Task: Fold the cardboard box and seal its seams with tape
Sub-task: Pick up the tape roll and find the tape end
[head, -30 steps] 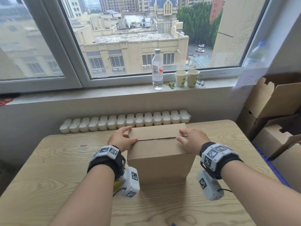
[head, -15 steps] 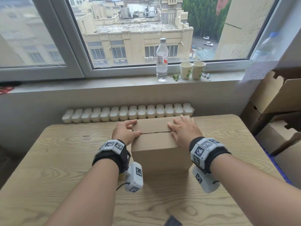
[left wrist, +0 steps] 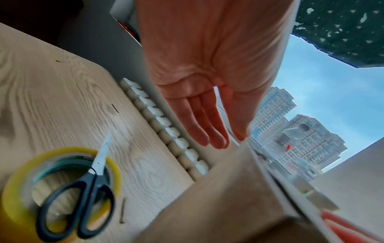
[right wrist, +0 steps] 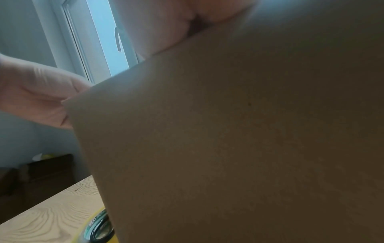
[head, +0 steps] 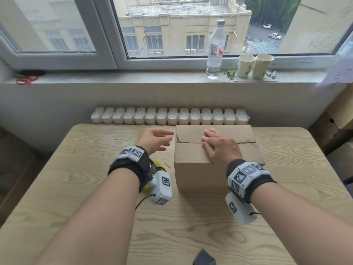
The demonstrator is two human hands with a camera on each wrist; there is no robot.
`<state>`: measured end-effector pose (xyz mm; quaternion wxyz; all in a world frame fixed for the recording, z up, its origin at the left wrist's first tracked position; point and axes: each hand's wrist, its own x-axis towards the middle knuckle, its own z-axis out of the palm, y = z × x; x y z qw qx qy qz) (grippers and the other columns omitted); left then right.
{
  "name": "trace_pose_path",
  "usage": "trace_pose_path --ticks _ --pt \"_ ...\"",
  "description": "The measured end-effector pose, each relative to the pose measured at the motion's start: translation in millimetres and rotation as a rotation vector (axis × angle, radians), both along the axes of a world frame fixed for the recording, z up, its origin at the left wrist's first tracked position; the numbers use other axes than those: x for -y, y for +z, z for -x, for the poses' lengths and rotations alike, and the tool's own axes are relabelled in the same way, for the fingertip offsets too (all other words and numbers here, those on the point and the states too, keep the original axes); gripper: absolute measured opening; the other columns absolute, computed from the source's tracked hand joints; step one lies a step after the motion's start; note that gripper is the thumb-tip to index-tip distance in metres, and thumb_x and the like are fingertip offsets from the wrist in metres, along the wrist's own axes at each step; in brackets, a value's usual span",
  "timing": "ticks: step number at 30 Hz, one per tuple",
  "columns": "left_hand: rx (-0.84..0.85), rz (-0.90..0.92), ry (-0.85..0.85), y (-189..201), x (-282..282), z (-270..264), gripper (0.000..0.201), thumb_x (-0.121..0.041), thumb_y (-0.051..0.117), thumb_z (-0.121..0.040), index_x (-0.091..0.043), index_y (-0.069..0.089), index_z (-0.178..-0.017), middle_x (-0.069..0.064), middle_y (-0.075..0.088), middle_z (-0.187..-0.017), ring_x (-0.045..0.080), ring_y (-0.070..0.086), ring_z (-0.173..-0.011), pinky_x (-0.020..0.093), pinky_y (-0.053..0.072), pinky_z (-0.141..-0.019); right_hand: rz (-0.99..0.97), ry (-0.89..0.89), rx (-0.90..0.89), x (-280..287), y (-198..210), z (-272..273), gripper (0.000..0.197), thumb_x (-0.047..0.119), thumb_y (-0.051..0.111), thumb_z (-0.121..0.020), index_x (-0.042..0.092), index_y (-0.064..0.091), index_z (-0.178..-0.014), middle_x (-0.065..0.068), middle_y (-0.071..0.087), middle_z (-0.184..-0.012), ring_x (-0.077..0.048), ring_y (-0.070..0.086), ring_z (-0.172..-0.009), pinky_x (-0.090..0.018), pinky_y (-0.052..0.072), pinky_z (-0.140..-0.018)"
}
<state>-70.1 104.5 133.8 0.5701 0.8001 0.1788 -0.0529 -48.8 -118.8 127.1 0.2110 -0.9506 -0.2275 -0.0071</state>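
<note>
A brown cardboard box (head: pixel 193 169) stands on the wooden table (head: pixel 76 188), its top flaps folded down and meeting at a seam. My right hand (head: pixel 214 146) lies flat on the flaps across the seam, fingers straight. My left hand (head: pixel 160 139) hovers open just left of the box, touching nothing; the left wrist view shows its straight fingers (left wrist: pixel 207 128) above the table. A yellow tape roll (left wrist: pixel 51 189) lies left of the box, mostly hidden under my left wrist in the head view, with black-handled scissors (left wrist: pixel 83 197) resting on it. The box side (right wrist: pixel 228 148) fills the right wrist view.
A row of white radiator sections (head: pixel 168 116) runs behind the table. On the windowsill stand a water bottle (head: pixel 214 50) and two paper cups (head: pixel 255 66). More cardboard boxes (head: pixel 338 115) are stacked at the right. A dark object (head: pixel 203 258) lies at the table's near edge.
My left hand has let go of the box's left top edge and pulled away to the left. My right hand slid leftward along the flaps over the seam. The head camera tilted down.
</note>
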Motion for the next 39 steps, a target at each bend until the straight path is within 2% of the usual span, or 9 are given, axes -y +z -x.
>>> trace_pose_path --ticks 4,8,14,18,22,26,31,35,39 --pt "-0.104 -0.300 0.154 -26.3 -30.9 7.6 0.017 -0.013 0.066 -0.084 -0.027 0.073 -0.078 -0.002 0.072 -0.085 0.016 0.067 -0.084 0.033 0.056 -0.080 -0.067 -0.076 0.048 -5.5 -5.4 2.3 0.031 0.024 0.051 -0.095 0.020 0.065 -0.122 0.007 0.050 -0.141 -0.006 0.037 -0.137 -0.021 0.023 -0.113" --pt "-0.249 -0.455 0.147 -56.7 -44.6 20.3 0.023 -0.012 0.062 -0.083 -0.029 0.069 -0.071 -0.006 0.068 -0.088 0.017 0.064 -0.091 0.024 0.044 -0.075 -0.111 -0.155 0.092 -16.0 -13.0 1.8 0.029 0.024 0.053 -0.093 0.017 0.070 -0.115 0.007 0.057 -0.134 -0.005 0.044 -0.132 -0.022 0.029 -0.112" --pt "-0.492 -0.539 -0.027 -98.5 -40.2 20.6 0.020 -0.014 0.058 -0.089 -0.017 0.072 -0.102 0.005 0.069 -0.105 0.026 0.065 -0.095 0.031 0.054 -0.077 -0.172 -0.177 0.161 -19.1 -20.8 4.1 0.024 0.019 0.058 -0.090 0.015 0.074 -0.108 0.003 0.063 -0.127 -0.007 0.049 -0.128 -0.019 0.028 -0.109" --pt "-0.530 -0.555 0.011 -120.8 -37.9 16.6 0.011 -0.016 0.055 -0.090 -0.006 0.057 -0.086 0.012 0.066 -0.093 0.030 0.061 -0.080 0.030 0.041 -0.060 -0.178 -0.177 0.184 -19.2 -22.5 3.4 0.022 0.017 0.061 -0.088 0.015 0.075 -0.105 0.001 0.064 -0.125 -0.009 0.052 -0.126 -0.015 0.026 -0.107" --pt "-0.522 -0.582 0.087 -134.8 -35.8 14.4 0.009 -0.013 0.052 -0.091 -0.007 0.058 -0.093 0.010 0.061 -0.086 0.030 0.054 -0.074 0.031 0.040 -0.062 -0.177 -0.190 0.197 -18.5 -23.2 3.3 0.022 0.017 0.062 -0.087 0.015 0.075 -0.104 0.000 0.066 -0.123 -0.010 0.054 -0.125 -0.015 0.027 -0.107" --pt "-0.534 -0.538 0.141 -136.3 -34.2 14.6 0.022 -0.016 0.055 -0.090 -0.005 0.054 -0.109 0.014 0.064 -0.102 0.036 0.062 -0.094 0.034 0.042 -0.069 -0.158 -0.219 0.216 -18.4 -22.2 2.5 0.021 0.017 0.062 -0.086 0.015 0.076 -0.101 0.000 0.067 -0.120 -0.009 0.056 -0.122 -0.017 0.031 -0.107" --pt "-0.493 -0.655 0.101 -123.5 -54.6 22.5 0.019 -0.014 0.056 -0.089 -0.006 0.054 -0.107 0.015 0.065 -0.106 0.036 0.061 -0.101 0.033 0.040 -0.071 0.028 -0.279 0.201 -32.4 -8.2 1.1 0.019 0.017 0.054 -0.088 0.012 0.071 -0.095 -0.004 0.069 -0.100 -0.024 0.060 -0.099 -0.029 0.043 -0.078" --pt "-0.446 -0.826 0.063 -115.4 -81.6 39.8 0.027 -0.027 0.045 -0.096 -0.004 0.054 -0.108 0.017 0.066 -0.103 0.036 0.062 -0.096 0.034 0.039 -0.068 -0.033 -0.191 0.157 -45.4 -10.1 4.2 0.032 0.005 0.050 -0.091 0.011 0.068 -0.117 -0.004 0.062 -0.128 -0.023 0.052 -0.123 -0.028 0.035 -0.105" --pt "-0.459 -0.848 0.061 -119.1 -103.4 58.1 0.030 -0.031 0.039 -0.098 -0.007 0.057 -0.102 0.014 0.067 -0.094 0.031 0.059 -0.083 0.032 0.040 -0.068 -0.099 -0.222 0.145 -50.3 -14.0 2.2 0.032 0.005 0.051 -0.092 0.012 0.069 -0.117 -0.003 0.060 -0.132 -0.019 0.049 -0.129 -0.021 0.025 -0.110"
